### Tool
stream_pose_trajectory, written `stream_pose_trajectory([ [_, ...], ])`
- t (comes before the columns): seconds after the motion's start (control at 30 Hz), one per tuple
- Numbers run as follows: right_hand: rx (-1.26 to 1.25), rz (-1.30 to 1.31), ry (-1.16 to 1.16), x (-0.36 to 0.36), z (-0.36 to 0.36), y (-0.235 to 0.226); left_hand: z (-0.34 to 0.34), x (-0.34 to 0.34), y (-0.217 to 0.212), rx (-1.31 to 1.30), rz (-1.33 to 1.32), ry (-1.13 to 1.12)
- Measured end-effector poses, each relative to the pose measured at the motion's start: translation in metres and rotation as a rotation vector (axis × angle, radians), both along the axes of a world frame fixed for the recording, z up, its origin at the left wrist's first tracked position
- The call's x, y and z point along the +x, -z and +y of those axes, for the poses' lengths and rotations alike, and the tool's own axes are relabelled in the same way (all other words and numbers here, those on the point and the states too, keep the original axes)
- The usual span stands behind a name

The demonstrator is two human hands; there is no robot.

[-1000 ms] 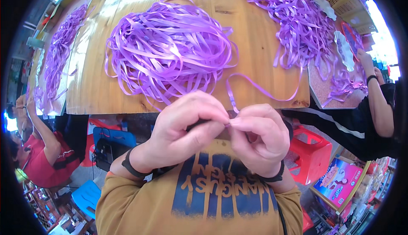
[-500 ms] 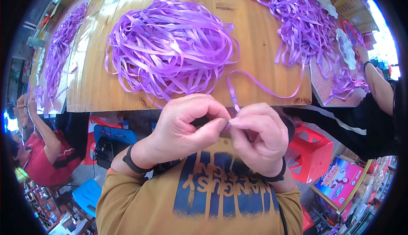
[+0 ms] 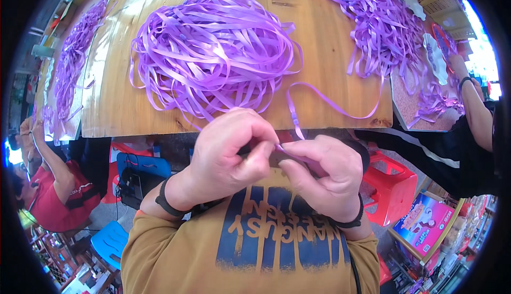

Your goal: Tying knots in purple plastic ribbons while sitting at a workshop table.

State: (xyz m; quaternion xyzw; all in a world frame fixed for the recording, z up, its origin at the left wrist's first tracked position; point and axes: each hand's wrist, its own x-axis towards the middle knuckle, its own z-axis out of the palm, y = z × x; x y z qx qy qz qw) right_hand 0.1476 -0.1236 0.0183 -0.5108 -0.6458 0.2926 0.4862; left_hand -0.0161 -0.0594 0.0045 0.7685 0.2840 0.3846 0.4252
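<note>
In front of my body, just off the table's near edge, both hands work on a thin purple ribbon strap point(image 3: 294, 116). The fingertips of my left hand point(image 3: 226, 150) pinch a short piece of it. My right hand point(image 3: 332, 177) grips the same piece close by, its thumb lower and slightly apart from the forefinger. Part of the strap is hidden by the fingers. From there it runs up past a small purple fitting and loops over the wood toward the right. Beyond my hands lies a large tangled heap of purple straps point(image 3: 213, 54).
The heap rests on a wooden table point(image 3: 330, 54). More purple straps point(image 3: 383, 33) lie at the right and others point(image 3: 77, 54) at the left. A person in red point(image 3: 61, 198) sits left; another person's arm point(image 3: 476, 108) reaches in from the right. A red stool point(image 3: 391, 187) stands nearby.
My hands have shifted slightly left, and their fingertips have drawn a little apart. A bit more purple strap shows between them.
</note>
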Motion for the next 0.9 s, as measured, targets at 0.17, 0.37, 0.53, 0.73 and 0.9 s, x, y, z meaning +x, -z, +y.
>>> stream_pose_trajectory([
  [0.17, 0.049, -0.063, 0.030, 0.003, -0.003, 0.003, 0.003, -0.001, 0.006, 0.182, 0.028, -0.063],
  [0.37, 0.058, -0.031, 0.040, 0.004, -0.005, 0.003, 0.004, -0.002, 0.000, 0.306, 0.059, -0.085],
  [0.53, 0.070, -0.022, 0.031, 0.000, -0.007, 0.006, -0.003, 0.006, -0.012, 0.440, 0.169, -0.093],
  [0.73, 0.142, -0.114, -0.235, 0.010, -0.014, 0.007, 0.003, -0.011, 0.014, 0.566, 0.290, -0.107],
  [0.9, -0.053, -0.064, 0.012, 0.022, -0.012, 0.001, 0.017, -0.057, 0.006, 0.207, 0.156, -0.214],
])
